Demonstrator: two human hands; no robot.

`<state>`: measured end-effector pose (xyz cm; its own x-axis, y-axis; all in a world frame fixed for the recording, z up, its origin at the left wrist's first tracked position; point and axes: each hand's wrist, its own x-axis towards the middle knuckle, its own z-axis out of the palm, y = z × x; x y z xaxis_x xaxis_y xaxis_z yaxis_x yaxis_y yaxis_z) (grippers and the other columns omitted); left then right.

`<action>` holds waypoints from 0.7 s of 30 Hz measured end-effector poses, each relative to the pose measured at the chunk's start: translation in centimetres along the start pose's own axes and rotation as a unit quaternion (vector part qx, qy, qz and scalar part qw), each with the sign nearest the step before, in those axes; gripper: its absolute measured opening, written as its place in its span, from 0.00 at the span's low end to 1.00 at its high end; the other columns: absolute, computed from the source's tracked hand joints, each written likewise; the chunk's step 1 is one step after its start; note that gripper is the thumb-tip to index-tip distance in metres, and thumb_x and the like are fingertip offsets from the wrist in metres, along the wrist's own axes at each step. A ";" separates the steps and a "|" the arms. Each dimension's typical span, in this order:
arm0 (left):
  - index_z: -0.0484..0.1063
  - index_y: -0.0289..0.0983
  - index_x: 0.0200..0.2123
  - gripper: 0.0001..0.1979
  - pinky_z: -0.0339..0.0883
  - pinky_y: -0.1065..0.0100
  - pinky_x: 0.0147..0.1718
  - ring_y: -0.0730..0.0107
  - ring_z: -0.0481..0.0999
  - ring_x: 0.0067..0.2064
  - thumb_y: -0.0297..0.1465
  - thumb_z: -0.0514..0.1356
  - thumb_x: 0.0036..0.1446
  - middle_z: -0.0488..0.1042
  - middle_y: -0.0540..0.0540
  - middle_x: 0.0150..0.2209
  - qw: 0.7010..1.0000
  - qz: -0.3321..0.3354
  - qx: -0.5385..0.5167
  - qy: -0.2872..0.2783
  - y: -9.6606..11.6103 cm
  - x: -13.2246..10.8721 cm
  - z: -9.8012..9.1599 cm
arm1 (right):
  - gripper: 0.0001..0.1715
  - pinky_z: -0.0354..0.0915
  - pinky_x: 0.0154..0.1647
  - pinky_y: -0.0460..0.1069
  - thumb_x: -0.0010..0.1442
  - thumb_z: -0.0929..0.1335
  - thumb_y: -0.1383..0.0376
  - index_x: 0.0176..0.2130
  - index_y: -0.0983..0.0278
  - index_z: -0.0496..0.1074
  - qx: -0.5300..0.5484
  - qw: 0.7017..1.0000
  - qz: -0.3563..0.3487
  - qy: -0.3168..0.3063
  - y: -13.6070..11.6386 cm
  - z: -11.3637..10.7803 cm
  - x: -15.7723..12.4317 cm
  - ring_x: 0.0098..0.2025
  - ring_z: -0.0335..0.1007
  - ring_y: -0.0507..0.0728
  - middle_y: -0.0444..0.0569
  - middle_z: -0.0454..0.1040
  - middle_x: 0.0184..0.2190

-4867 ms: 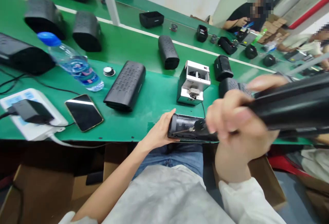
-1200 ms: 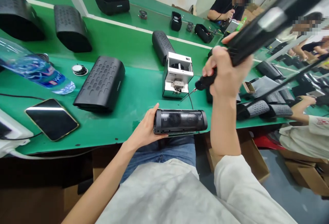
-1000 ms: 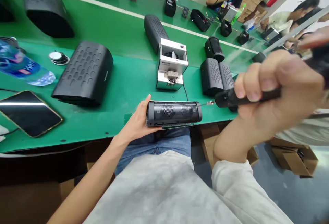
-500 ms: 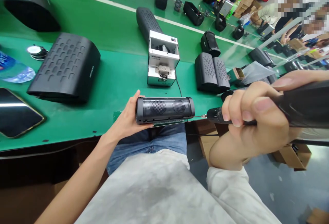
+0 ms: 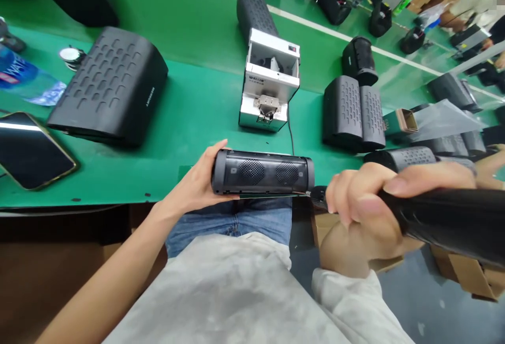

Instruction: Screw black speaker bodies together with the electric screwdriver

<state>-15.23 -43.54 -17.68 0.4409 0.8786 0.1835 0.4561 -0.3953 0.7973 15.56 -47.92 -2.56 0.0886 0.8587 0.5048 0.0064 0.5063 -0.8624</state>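
My left hand (image 5: 200, 180) is wrapped round the left end of a black speaker (image 5: 262, 173), which lies lengthwise at the front edge of the table, two perforated round patches showing through its dark front. My right hand (image 5: 369, 210) grips a black electric screwdriver (image 5: 445, 218) held level. Its nose and bit are at the speaker's lower right corner; whether the tip touches a screw is too small to tell. Just beyond the speaker stands a white screw feeder (image 5: 270, 81) with a metal outlet on its front.
A large dark speaker (image 5: 112, 86), a phone (image 5: 35, 149) and a water bottle (image 5: 29, 78) occupy the left. Several more speakers (image 5: 343, 112) and a small open box (image 5: 400, 123) stand on the right. Cardboard boxes (image 5: 473, 275) sit on the floor. Co-workers' arms show at upper right.
The screwdriver has come left and slightly down, its nose now close against the speaker's right end. My left hand keeps its hold. The camera view has shifted, sliding the background rightward.
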 end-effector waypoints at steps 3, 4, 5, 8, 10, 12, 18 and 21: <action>0.40 0.48 0.82 0.64 0.71 0.41 0.70 0.42 0.77 0.68 0.50 0.78 0.57 0.69 0.35 0.70 1.000 -0.006 -0.005 -0.006 0.2 0.0 -0.1 | 0.22 0.64 0.17 0.56 0.60 0.84 0.58 0.37 0.53 0.69 0.017 0.996 0.038 -0.082 0.3 -2.4 -0.3 0.16 0.57 0.54 0.36 0.64 0.20; 0.40 0.48 0.82 0.64 0.71 0.41 0.69 0.42 0.77 0.67 0.50 0.78 0.57 0.69 0.35 0.70 1.000 -0.008 -0.006 -0.008 0.3 0.0 -0.2 | 0.21 0.65 0.17 0.56 0.61 0.84 0.58 0.37 0.53 0.70 0.015 0.993 0.058 -0.102 0.3 -3.1 -0.4 0.16 0.59 0.54 0.37 0.66 0.21; 0.40 0.48 0.82 0.64 0.71 0.41 0.69 0.42 0.77 0.67 0.50 0.78 0.57 0.69 0.35 0.70 1.000 -0.010 -0.007 -0.009 0.3 0.0 -0.2 | 0.19 0.66 0.18 0.56 0.62 0.83 0.59 0.38 0.53 0.71 0.014 0.991 0.076 -0.113 0.3 -3.6 -0.5 0.17 0.60 0.55 0.38 0.67 0.21; 0.39 0.49 0.82 0.65 0.70 0.39 0.70 0.41 0.77 0.68 0.49 0.79 0.57 0.68 0.34 0.70 1.000 -0.013 -0.007 -0.008 0.4 -0.1 -0.2 | 0.16 0.65 0.17 0.56 0.63 0.82 0.60 0.40 0.52 0.74 0.032 0.988 0.080 -0.125 0.1 -3.7 -0.8 0.16 0.61 0.55 0.38 0.68 0.21; 0.39 0.49 0.83 0.66 0.69 0.38 0.71 0.39 0.75 0.70 0.49 0.79 0.56 0.68 0.34 0.71 1.000 -0.011 -0.006 -0.006 0.4 -0.1 -0.2 | 0.17 0.63 0.16 0.54 0.62 0.83 0.61 0.42 0.52 0.74 0.053 0.990 0.052 -0.117 0.1 -2.7 -0.9 0.15 0.60 0.54 0.37 0.68 0.21; 0.39 0.50 0.83 0.66 0.68 0.37 0.72 0.38 0.73 0.71 0.49 0.80 0.56 0.67 0.35 0.72 1.000 -0.006 -0.005 -0.003 0.4 -0.1 -0.1 | 0.20 0.63 0.17 0.53 0.61 0.84 0.62 0.44 0.51 0.74 0.053 0.996 0.031 -0.071 -0.2 -1.4 -0.7 0.16 0.59 0.53 0.37 0.68 0.21; 0.39 0.49 0.83 0.66 0.67 0.37 0.73 0.35 0.70 0.74 0.45 0.80 0.56 0.64 0.33 0.74 1.000 0.003 -0.015 0.008 0.1 0.0 0.3 | 0.35 0.74 0.27 0.57 0.51 0.89 0.53 0.46 0.52 0.71 -0.012 0.998 0.049 -0.036 -1.4 2.2 2.3 0.27 0.74 0.59 0.39 0.69 0.25; 0.38 0.49 0.83 0.67 0.66 0.37 0.74 0.35 0.69 0.75 0.43 0.80 0.56 0.63 0.32 0.75 1.000 0.014 -0.024 0.008 -0.2 0.0 0.5 | 0.36 0.76 0.31 0.58 0.52 0.88 0.47 0.48 0.52 0.71 -0.026 0.998 0.035 -0.043 -1.6 2.8 5.3 0.31 0.76 0.61 0.41 0.70 0.27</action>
<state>-14.97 -43.62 -18.15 0.4407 0.8715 0.2151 0.4060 -0.4073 0.8181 13.18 -43.94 1.58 0.0047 0.8967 0.4426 0.0550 0.4417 -0.8955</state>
